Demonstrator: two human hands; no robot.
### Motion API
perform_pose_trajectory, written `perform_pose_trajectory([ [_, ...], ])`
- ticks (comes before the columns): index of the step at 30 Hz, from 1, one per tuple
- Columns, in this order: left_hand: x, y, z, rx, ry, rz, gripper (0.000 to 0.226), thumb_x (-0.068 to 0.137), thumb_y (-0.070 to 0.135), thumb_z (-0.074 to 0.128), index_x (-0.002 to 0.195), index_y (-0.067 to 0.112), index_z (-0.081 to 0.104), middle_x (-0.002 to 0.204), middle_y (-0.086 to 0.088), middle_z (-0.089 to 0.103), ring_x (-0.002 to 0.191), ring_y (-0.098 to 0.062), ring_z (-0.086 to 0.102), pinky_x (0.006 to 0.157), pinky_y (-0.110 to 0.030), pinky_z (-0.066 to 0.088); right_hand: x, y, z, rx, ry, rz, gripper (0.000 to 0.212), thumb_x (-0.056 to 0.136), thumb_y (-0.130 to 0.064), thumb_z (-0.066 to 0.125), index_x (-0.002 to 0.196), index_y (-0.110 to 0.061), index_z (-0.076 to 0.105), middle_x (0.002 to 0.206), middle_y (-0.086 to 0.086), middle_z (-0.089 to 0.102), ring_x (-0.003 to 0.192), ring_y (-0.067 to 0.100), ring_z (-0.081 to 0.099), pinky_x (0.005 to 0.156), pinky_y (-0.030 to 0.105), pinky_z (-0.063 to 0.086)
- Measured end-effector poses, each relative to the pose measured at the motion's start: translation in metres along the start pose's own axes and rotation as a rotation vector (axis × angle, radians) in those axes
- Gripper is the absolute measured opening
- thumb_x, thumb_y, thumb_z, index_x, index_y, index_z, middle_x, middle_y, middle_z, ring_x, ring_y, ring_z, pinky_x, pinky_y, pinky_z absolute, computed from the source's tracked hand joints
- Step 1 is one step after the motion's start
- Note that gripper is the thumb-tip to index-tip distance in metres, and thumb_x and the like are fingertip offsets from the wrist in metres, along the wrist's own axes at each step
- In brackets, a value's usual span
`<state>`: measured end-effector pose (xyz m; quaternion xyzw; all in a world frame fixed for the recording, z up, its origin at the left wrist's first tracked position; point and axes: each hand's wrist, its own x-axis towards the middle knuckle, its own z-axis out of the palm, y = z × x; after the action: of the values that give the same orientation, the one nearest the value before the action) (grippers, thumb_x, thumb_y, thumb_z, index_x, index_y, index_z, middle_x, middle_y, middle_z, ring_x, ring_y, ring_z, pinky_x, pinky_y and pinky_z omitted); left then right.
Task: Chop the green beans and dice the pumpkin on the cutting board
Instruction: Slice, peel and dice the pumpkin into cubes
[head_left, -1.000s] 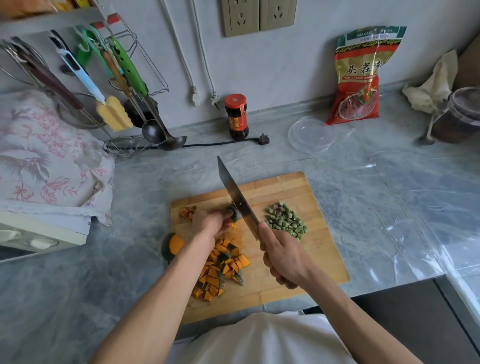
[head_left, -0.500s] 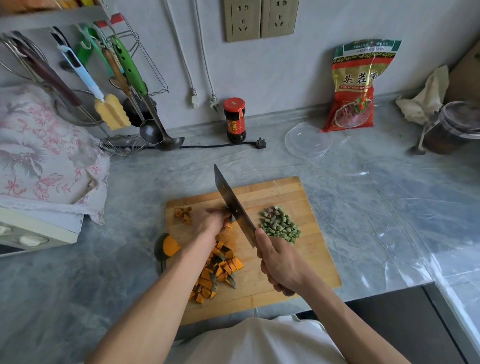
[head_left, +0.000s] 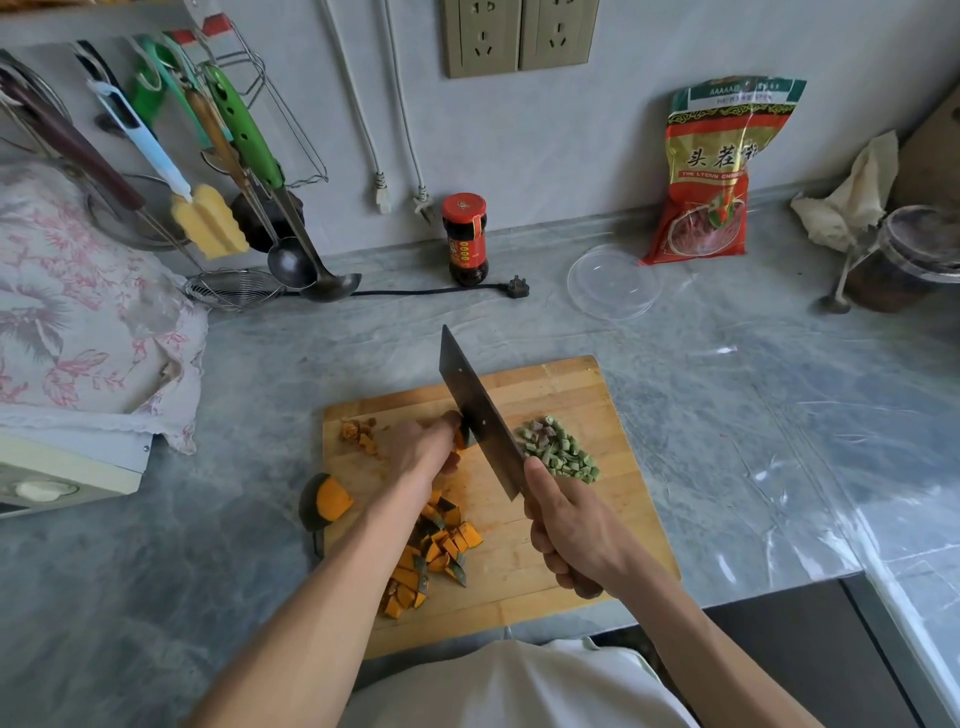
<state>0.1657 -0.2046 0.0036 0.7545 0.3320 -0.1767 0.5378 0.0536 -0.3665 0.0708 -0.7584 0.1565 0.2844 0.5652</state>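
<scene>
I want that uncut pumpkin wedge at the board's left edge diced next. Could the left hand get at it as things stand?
Probably yes. The pumpkin wedge lies uncovered just left of the left hand, nothing between them. That hand holds a pumpkin piece against the cleaver and must release it first.

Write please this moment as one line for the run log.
step: dicing pumpkin | right hand: grips cleaver | left hand: holds pumpkin piece on cutting board | green beans: chopped, piled

The person wears a white top (head_left: 519, 686), seen at the bottom edge of the view. Both forearms are bare, with no sleeves on them. The left hand (head_left: 423, 449) and the right hand (head_left: 571, 530) have no gloves, rings or watch.
</scene>
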Motion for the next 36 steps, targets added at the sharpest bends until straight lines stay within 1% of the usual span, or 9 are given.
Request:
perform_pose_trajectory([
  [3,-0.004,-0.005,-0.002,0.038,-0.011,0.056,0.03,0.092,0.033,0.066,0.082,0.006,0.073,0.065,-0.008,0.07,0.051,-0.017,0.064,0.051,-0.026,0.055,0.001,0.0,0.001,-0.003,0.01,0.001,0.061,0.097,-0.069,0.027,0.079,-0.014,0.046,0.056,-0.002,0.047,0.041,0.015,0.039,0.041,0.027,0.036],
  [6,-0.01,-0.004,-0.002,0.121,-0.004,0.146,0.031,0.095,0.034,0.062,0.08,0.009,0.072,0.063,-0.007,0.068,0.047,-0.014,0.06,0.043,-0.019,0.047,-0.001,-0.001,-0.001,0.036,0.006,0.012,0.058,0.099,-0.066,0.028,0.079,-0.013,0.044,0.056,-0.001,0.045,0.042,0.015,0.037,0.042,0.027,0.035],
  [9,-0.012,0.0,-0.001,0.187,-0.01,0.169,0.034,0.096,0.036,0.059,0.081,0.008,0.072,0.067,-0.008,0.07,0.054,-0.017,0.065,0.047,-0.022,0.05,-0.003,0.0,-0.002,0.081,0.001,0.029,0.058,0.1,-0.065,0.029,0.079,-0.013,0.044,0.057,0.002,0.045,0.043,0.017,0.037,0.042,0.027,0.035],
  [11,-0.01,0.002,-0.002,0.179,-0.007,0.152,0.035,0.096,0.034,0.059,0.082,0.006,0.073,0.067,-0.009,0.071,0.056,-0.019,0.066,0.051,-0.025,0.054,-0.002,0.002,0.001,0.092,-0.01,0.03,0.059,0.099,-0.066,0.029,0.079,-0.012,0.045,0.059,0.004,0.045,0.044,0.018,0.038,0.043,0.028,0.036],
  [15,-0.009,-0.002,-0.006,0.15,-0.009,0.123,0.035,0.098,0.032,0.057,0.088,0.003,0.072,0.069,-0.01,0.069,0.052,-0.016,0.064,0.046,-0.022,0.05,-0.002,0.004,0.007,0.055,-0.021,0.009,0.06,0.1,-0.065,0.029,0.079,-0.011,0.046,0.057,0.002,0.047,0.043,0.018,0.039,0.042,0.028,0.036],
  [19,-0.007,-0.011,-0.011,0.098,-0.066,0.158,0.028,0.098,0.033,0.057,0.095,0.012,0.075,0.073,-0.01,0.071,0.058,-0.018,0.064,0.056,-0.029,0.054,-0.003,0.004,0.008,0.046,-0.014,0.008,0.059,0.1,-0.064,0.028,0.08,-0.011,0.047,0.054,-0.001,0.048,0.042,0.017,0.041,0.042,0.027,0.038],
  [22,-0.007,-0.013,-0.011,0.107,-0.067,0.205,0.029,0.099,0.034,0.056,0.098,0.013,0.076,0.072,-0.007,0.071,0.056,-0.014,0.063,0.048,-0.024,0.05,-0.002,0.005,0.008,0.025,0.0,-0.005,0.06,0.1,-0.064,0.028,0.078,-0.011,0.047,0.054,-0.002,0.049,0.04,0.015,0.042,0.042,0.027,0.039],
  [27,-0.011,-0.012,-0.006,0.115,-0.057,0.234,0.029,0.099,0.033,0.058,0.097,0.01,0.075,0.064,-0.004,0.067,0.052,-0.012,0.06,0.048,-0.022,0.048,-0.003,0.006,0.009,0.005,0.02,-0.019,0.059,0.101,-0.062,0.026,0.076,-0.012,0.046,0.05,-0.005,0.047,0.038,0.014,0.041,0.041,0.027,0.039],
  [36,-0.011,-0.013,0.003,0.016,-0.038,0.237,0.028,0.095,0.029,0.064,0.081,0.007,0.074,0.06,-0.008,0.068,0.053,-0.021,0.059,0.039,-0.02,0.038,0.0,0.005,0.009,0.032,0.028,-0.017,0.059,0.101,-0.062,0.026,0.075,-0.012,0.043,0.049,-0.005,0.045,0.038,0.015,0.04,0.04,0.024,0.037],
])
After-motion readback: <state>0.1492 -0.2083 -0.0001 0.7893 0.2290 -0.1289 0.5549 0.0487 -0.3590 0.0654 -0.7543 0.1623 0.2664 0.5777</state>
